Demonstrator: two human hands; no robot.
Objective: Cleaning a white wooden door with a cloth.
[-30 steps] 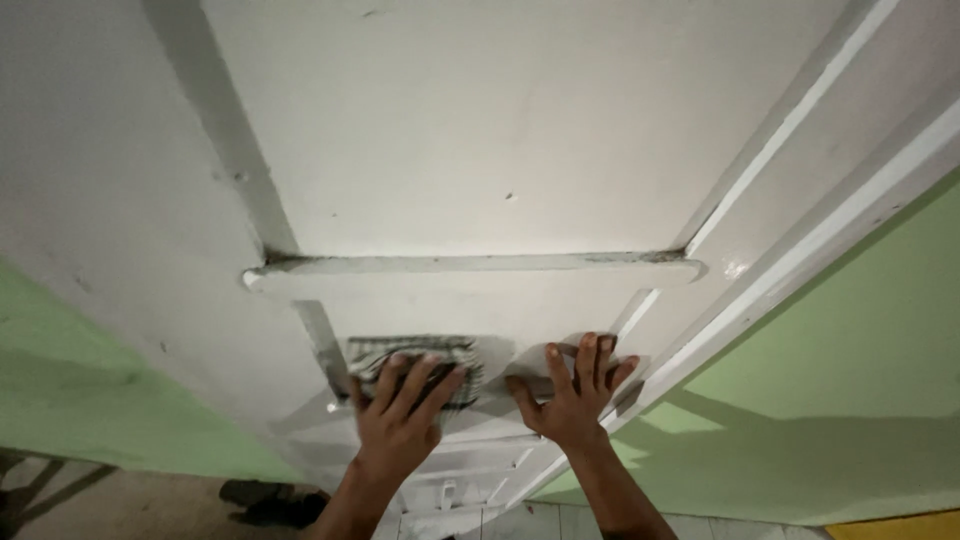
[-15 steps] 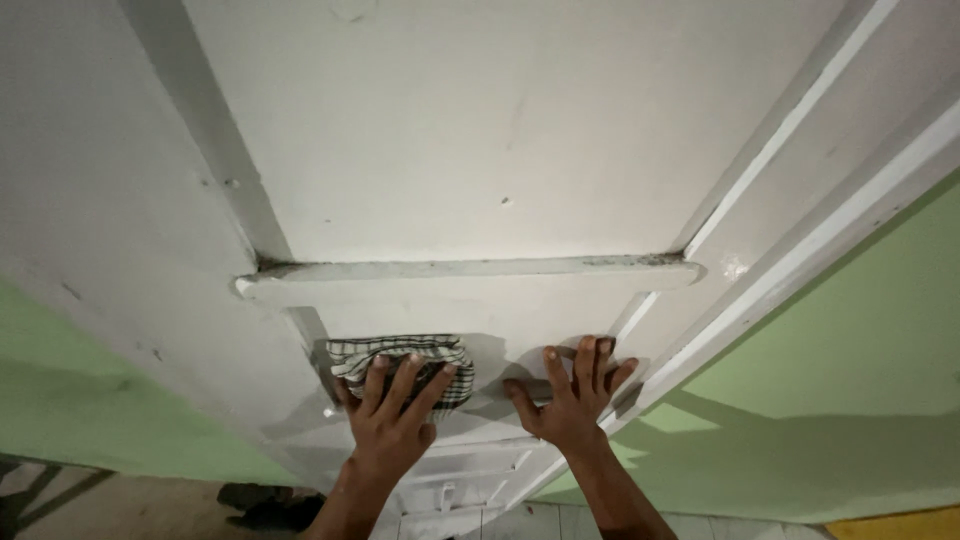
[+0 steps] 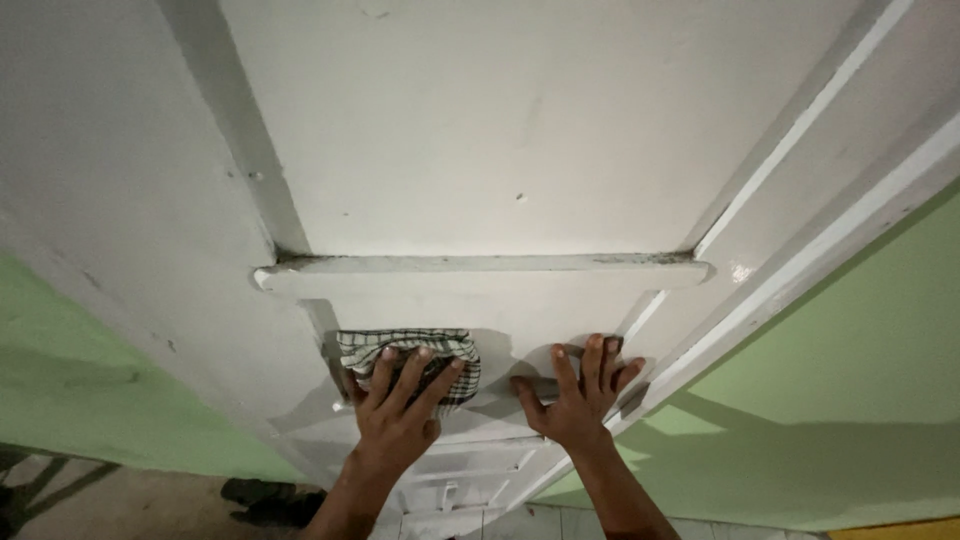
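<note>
My left hand (image 3: 398, 410) presses a checked black-and-white cloth (image 3: 404, 352) flat against a lower panel of a white panelled door (image 3: 480, 130), its fingers spread over the cloth. My right hand (image 3: 578, 393) lies flat on the same panel to the right, fingers apart, holding nothing. A dusty horizontal rail (image 3: 480, 271) crosses the door just above both hands.
Green wall (image 3: 850, 400) flanks the white door frame (image 3: 800, 270) on the right, and more green wall (image 3: 70, 390) shows at the left. Below are a floor and a dark object (image 3: 270, 500) near the door's foot.
My left hand has slid the cloth a little to the left and back on the panel. The right hand has stayed in place.
</note>
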